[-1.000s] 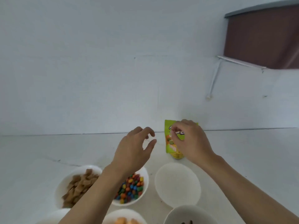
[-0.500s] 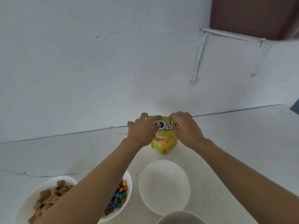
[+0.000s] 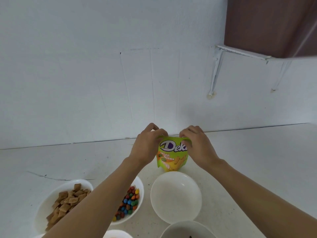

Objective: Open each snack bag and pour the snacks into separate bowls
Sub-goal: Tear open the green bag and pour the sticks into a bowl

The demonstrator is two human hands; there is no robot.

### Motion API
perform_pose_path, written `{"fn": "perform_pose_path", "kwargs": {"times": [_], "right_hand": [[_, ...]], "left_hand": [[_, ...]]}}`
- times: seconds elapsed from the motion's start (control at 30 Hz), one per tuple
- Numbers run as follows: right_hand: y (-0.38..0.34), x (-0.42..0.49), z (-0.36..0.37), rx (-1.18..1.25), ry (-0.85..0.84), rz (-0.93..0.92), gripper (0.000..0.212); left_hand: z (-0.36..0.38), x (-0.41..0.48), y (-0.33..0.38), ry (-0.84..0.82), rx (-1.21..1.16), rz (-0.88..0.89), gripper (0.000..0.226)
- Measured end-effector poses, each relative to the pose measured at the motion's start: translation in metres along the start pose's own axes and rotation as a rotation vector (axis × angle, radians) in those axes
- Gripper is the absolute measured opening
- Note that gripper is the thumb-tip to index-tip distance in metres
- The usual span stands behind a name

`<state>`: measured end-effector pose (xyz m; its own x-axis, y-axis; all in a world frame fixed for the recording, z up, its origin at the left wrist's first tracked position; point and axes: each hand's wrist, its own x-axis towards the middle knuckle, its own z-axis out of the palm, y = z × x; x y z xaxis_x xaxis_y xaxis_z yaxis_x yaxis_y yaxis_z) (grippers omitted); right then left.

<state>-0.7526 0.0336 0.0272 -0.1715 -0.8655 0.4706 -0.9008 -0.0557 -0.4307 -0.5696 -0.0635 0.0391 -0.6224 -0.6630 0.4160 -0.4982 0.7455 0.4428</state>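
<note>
A green and orange snack bag (image 3: 171,156) stands upright on the white counter near the back wall. My left hand (image 3: 147,146) pinches its top left corner and my right hand (image 3: 197,146) pinches its top right corner, so the top edge is stretched between them. Just in front of the bag sits an empty white bowl (image 3: 175,197). Left of it, a white bowl of coloured candies (image 3: 129,202) is partly hidden by my left forearm. Further left is a white bowl of brown square biscuits (image 3: 66,202).
Two more bowls are cut off by the bottom edge: a grey-white bowl (image 3: 187,231) and a white bowl (image 3: 117,234). A white wall rises behind the counter. A brown cabinet (image 3: 274,24) on white brackets hangs at the upper right. A crack (image 3: 44,176) marks the counter at the left.
My left hand came from beside the bag to grip its top left corner. Both hands now hold the bag's top edge, which is pulled wider apart.
</note>
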Motion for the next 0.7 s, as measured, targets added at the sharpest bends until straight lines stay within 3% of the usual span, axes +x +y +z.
{"fn": "perform_pose_path", "kwargs": {"times": [0.2, 0.37, 0.53, 0.7], "right_hand": [[-0.023, -0.002, 0.019, 0.036, -0.072, -0.080, 0.016], [-0.032, 0.005, 0.030, -0.006, -0.097, -0.144, 0.030], [-0.039, 0.018, 0.030, -0.023, -0.104, -0.217, 0.024], [-0.061, 0.042, 0.021, 0.083, -0.039, -0.175, 0.021]], "left_hand": [[-0.013, -0.024, -0.016, -0.047, 0.019, -0.071, 0.016], [-0.023, -0.036, -0.025, -0.121, 0.043, -0.101, 0.024], [-0.033, -0.038, -0.023, -0.016, 0.016, -0.061, 0.016], [-0.068, -0.028, -0.021, 0.134, 0.018, 0.037, 0.026]]}}
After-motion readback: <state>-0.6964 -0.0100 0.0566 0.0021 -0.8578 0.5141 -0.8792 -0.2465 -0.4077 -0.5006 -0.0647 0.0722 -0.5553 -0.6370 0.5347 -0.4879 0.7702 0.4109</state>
